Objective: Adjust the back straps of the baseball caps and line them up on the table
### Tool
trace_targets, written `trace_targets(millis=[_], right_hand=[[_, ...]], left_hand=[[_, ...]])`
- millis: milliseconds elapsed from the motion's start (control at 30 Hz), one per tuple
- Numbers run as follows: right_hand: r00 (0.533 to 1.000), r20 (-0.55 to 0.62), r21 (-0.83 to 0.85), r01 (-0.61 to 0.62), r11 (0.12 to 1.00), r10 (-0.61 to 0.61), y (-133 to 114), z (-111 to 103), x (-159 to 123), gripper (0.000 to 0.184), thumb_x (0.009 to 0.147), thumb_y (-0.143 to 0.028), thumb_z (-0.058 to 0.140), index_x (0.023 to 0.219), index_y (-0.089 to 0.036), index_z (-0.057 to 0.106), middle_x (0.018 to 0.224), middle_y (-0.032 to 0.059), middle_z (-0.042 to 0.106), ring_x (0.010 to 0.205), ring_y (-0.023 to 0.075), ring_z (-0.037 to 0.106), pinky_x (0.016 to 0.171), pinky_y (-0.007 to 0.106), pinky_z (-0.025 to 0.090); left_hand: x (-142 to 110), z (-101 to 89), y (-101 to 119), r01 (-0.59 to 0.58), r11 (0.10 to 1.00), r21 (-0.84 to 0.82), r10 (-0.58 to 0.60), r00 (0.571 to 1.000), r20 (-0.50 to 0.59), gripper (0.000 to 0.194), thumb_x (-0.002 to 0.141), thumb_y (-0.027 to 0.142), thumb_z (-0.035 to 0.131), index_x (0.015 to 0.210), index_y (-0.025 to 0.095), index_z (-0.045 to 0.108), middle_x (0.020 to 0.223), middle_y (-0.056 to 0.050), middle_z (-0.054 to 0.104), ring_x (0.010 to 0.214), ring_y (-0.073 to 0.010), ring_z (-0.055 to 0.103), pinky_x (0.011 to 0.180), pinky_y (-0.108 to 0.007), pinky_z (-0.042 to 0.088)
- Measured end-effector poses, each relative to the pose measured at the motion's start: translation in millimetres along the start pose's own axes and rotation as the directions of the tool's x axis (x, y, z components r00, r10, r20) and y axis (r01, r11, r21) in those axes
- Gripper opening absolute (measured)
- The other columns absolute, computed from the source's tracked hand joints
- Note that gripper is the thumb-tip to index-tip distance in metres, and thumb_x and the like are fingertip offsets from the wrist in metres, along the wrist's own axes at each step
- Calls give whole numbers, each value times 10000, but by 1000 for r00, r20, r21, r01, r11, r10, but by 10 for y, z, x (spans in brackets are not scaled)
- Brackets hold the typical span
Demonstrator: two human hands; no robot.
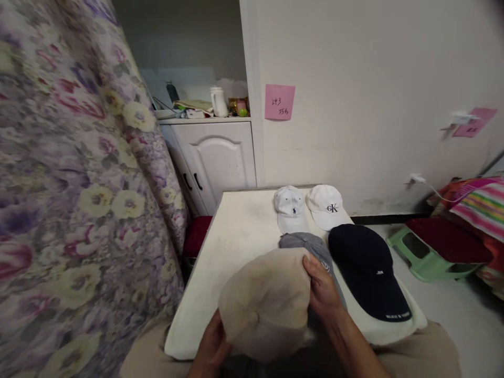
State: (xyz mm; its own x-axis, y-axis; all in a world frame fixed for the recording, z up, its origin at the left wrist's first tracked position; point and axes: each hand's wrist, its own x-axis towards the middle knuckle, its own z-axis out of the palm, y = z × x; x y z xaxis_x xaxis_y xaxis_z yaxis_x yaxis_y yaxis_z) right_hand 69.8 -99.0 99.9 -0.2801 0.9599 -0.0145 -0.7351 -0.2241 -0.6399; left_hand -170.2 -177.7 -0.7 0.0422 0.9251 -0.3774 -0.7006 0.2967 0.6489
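Note:
Between my two hands is a beige baseball cap (263,304), held above the near side of the table with its crown and top button toward me. My left hand (216,336) grips its lower left edge, with the fingers partly hidden under the cap. My right hand (323,286) is closed on the right edge, thumb on the outside. Just behind it lies a grey cap (305,241), partly covered from view. To the right rests a dark navy cap (366,268), its brim pointing toward me.
A white cap with a small emblem (289,205) and a white cap with letters (326,205) sit at the back of the cream-covered table (236,236). A floral curtain (98,199) hangs at left. A green stool (433,257) stands at right, a white cabinet (220,152) behind.

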Motion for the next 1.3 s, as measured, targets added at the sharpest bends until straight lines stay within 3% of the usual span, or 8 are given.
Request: trace_targets(millis=[167, 300, 433, 667, 933, 1133, 1233, 1300], right_hand=[[999, 3, -39, 39, 998, -39, -15, -24, -26, 291, 736, -407, 749, 954, -218, 717, 837, 56, 750, 898, 283, 690, 813, 405, 542], [994, 73, -124, 89, 988, -80, -30, -21, 14, 308, 699, -464, 748, 898, -230, 732, 763, 57, 731, 820, 292, 685, 743, 407, 549], [984, 179, -191, 57, 980, -22, -32, -157, 33, 312, 659, -483, 759, 815, -214, 735, 649, 47, 684, 619, 253, 641, 581, 357, 514], [957, 213, -290, -132, 948, 198, -134, -478, -182, 307, 609, -406, 795, 683, -153, 639, 568, 5, 564, 451, 112, 439, 436, 217, 301], [901, 296, -510, -131, 850, 317, -371, -613, -385, 373, 647, -437, 788, 841, -134, 684, 676, 25, 620, 548, 135, 516, 521, 233, 372], [801, 445, -537, -121, 835, 402, -538, -468, -463, 576, 712, -583, 722, 1059, -128, 654, 747, 65, 695, 584, 161, 611, 529, 236, 436], [845, 435, -561, -16, 828, 311, -618, -274, -467, 539, 752, -528, 715, 1140, -162, 637, 860, 72, 705, 659, 180, 657, 578, 262, 483], [886, 420, -607, 113, 787, 197, -663, -117, -459, 409, 775, -418, 728, 1113, -196, 671, 977, 73, 684, 844, 201, 657, 717, 298, 512]], left_hand=[[-56, 254, 333, -50, 998, -44, 56, 989, 139, 306, 704, 453, 772, 899, 217, 777, 869, -68, 790, 1108, -324, 654, 1002, -424, 490], [-91, 486, 551, -212, 977, 14, 207, 964, 170, 387, 658, 416, 820, 970, 194, 763, 927, -87, 781, 1017, -319, 691, 950, -400, 523], [-130, 583, 676, -282, 949, 141, 238, 935, 264, 504, 626, 323, 831, 1086, 154, 719, 907, -109, 768, 893, -303, 712, 843, -367, 551], [-331, 635, 674, -232, 924, 303, 149, 950, 274, 339, 617, 360, 827, 837, 131, 706, 651, -21, 659, 564, -145, 591, 550, -214, 453], [-532, 1019, 803, -224, 664, 713, -22, 948, 318, 300, 720, 403, 748, 772, 131, 634, 684, 19, 525, 619, -106, 446, 549, -195, 324], [-573, 1213, 659, -181, 627, 758, -98, 946, 308, 309, 719, 422, 722, 763, 143, 597, 638, 40, 451, 584, -96, 363, 505, -201, 247], [-565, 1255, 605, -166, 633, 756, -134, 938, 318, 311, 711, 422, 721, 765, 143, 595, 631, 41, 443, 580, -97, 356, 503, -203, 237], [-559, 1283, 587, -164, 631, 758, -145, 935, 323, 302, 711, 417, 719, 761, 145, 596, 624, 44, 437, 576, -96, 352, 502, -205, 231]])
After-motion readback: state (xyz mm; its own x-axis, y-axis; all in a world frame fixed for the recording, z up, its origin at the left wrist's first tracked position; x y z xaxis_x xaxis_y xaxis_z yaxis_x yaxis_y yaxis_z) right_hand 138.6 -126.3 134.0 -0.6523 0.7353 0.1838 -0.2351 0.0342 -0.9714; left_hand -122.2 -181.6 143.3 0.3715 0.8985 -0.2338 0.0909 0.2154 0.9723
